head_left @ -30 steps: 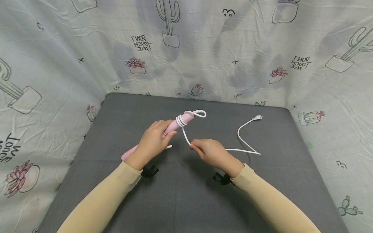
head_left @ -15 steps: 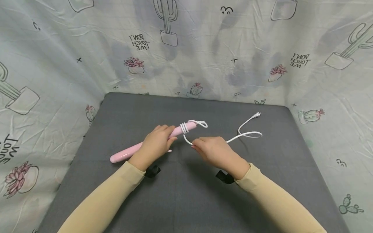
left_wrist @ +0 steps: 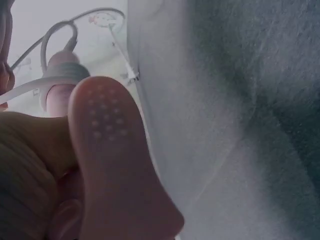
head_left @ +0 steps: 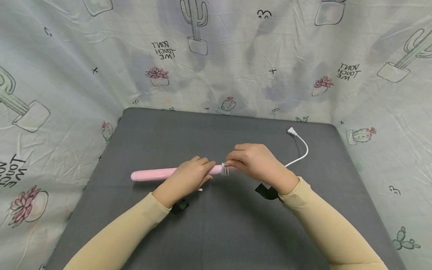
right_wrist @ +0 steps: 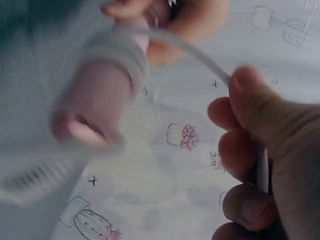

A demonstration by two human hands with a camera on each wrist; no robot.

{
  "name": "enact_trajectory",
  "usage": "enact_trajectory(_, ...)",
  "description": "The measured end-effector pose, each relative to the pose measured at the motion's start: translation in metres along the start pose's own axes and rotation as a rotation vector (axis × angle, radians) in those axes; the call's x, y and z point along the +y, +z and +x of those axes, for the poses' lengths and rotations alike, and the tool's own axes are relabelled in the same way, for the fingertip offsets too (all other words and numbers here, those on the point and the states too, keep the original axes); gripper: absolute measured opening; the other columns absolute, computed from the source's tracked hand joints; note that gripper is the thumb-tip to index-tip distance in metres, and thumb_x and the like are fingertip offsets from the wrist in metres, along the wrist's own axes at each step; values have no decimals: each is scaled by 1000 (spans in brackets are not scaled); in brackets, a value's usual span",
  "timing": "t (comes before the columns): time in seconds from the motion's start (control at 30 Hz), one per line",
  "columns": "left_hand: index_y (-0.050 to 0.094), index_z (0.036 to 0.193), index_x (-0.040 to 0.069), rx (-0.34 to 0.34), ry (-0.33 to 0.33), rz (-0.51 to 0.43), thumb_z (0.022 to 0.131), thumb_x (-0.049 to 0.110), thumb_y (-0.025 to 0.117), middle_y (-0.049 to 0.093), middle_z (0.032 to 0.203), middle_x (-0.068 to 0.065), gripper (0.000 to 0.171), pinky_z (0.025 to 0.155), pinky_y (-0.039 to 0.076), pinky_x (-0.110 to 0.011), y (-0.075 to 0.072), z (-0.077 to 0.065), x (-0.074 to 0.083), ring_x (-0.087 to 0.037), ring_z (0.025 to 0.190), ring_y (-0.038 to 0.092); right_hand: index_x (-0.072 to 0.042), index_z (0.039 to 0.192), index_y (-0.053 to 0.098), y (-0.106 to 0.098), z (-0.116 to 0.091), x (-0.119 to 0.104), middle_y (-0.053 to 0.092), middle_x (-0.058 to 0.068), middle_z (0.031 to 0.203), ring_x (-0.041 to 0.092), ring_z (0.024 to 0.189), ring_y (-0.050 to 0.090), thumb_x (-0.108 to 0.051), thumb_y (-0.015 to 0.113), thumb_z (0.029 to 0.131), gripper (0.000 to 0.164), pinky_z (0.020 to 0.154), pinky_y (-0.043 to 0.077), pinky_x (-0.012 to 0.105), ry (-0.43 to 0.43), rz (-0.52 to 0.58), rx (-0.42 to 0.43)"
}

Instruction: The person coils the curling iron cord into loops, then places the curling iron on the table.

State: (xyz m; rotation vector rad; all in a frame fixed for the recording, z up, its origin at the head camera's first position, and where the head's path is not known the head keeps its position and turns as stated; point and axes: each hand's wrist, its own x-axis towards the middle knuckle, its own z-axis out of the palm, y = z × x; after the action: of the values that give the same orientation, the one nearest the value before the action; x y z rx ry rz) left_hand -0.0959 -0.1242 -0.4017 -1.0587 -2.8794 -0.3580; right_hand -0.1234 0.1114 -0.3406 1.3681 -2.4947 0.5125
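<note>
My left hand [head_left: 189, 174] grips a pink curling iron [head_left: 152, 174] around its middle, the long rounded barrel pointing left. Its dotted pink lever [left_wrist: 112, 155] fills the near part of the left wrist view. White cord coils [head_left: 225, 169] are wound around the handle, close to its end. My right hand [head_left: 254, 161] is beside that end and covers part of it. In the right wrist view, the right thumb and curled fingers hold the white cord [right_wrist: 195, 52], which runs taut from the coils. A ribbed cord sleeve [right_wrist: 37, 180] hangs blurred below the handle's end.
The cord's free end curves over the grey table [head_left: 202, 232] to a white two-pin plug [head_left: 291, 131] near the back right. Patterned cloth [head_left: 216, 56] hangs around the table's back and sides. Black straps [head_left: 267, 191] sit at both wrists.
The curling iron has swung from slanted to nearly level. My right hand has risen from below the coils to the handle's end, drawing the cord along, and the plug has turned leftward.
</note>
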Motion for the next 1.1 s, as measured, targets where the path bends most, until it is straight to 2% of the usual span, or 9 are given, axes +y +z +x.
enact_trajectory(0.13, 61, 122, 10, -31, 20, 23, 91, 25, 70, 62, 106, -2, 36, 74, 51, -37, 4, -2, 1, -21, 88, 57, -23, 80, 71, 0, 0, 6, 51, -15, 72, -2, 58, 44, -33, 74, 85, 11, 52, 39, 21, 55, 61, -26)
enact_trajectory(0.4, 60, 126, 11, -69, -26, -47, 91, 23, 69, 61, 111, -1, 38, 78, 51, -37, 15, -4, -5, -20, 95, 57, -23, 81, 72, 10, -2, 13, 54, -16, 73, -2, 59, 46, -34, 74, 85, 11, 54, 40, 21, 128, 93, -38)
enact_trajectory(0.7, 58, 129, 14, -12, -54, -128, 92, 26, 68, 60, 109, 2, 40, 74, 50, -35, 32, -3, -17, -15, 94, 55, -20, 82, 72, 16, -3, 13, 54, -14, 74, -1, 59, 46, -33, 74, 86, 13, 53, 40, 20, 120, 55, -29)
enact_trajectory(0.93, 57, 133, 16, 44, -58, -160, 88, 18, 66, 59, 112, 1, 45, 77, 49, -34, 38, -2, -22, -16, 96, 54, -20, 82, 72, 14, -3, 11, 55, -13, 74, 0, 59, 46, -31, 73, 87, 13, 54, 41, 22, 124, 29, -11)
enact_trajectory(1.0, 56, 135, 15, 60, -75, -167, 87, 18, 65, 57, 113, 0, 48, 79, 48, -34, 39, -2, -24, -18, 97, 53, -20, 82, 72, 14, -2, 11, 55, -13, 74, 0, 60, 47, -31, 73, 87, 12, 55, 41, 22, 123, 27, -8)
enact_trajectory(1.1, 57, 134, 10, 96, -136, -197, 85, 22, 68, 55, 115, -4, 52, 81, 48, -36, 42, -4, -25, -20, 98, 53, -19, 83, 72, 13, -2, 10, 56, -13, 75, 0, 60, 47, -30, 73, 87, 12, 55, 41, 22, 122, 23, -9)
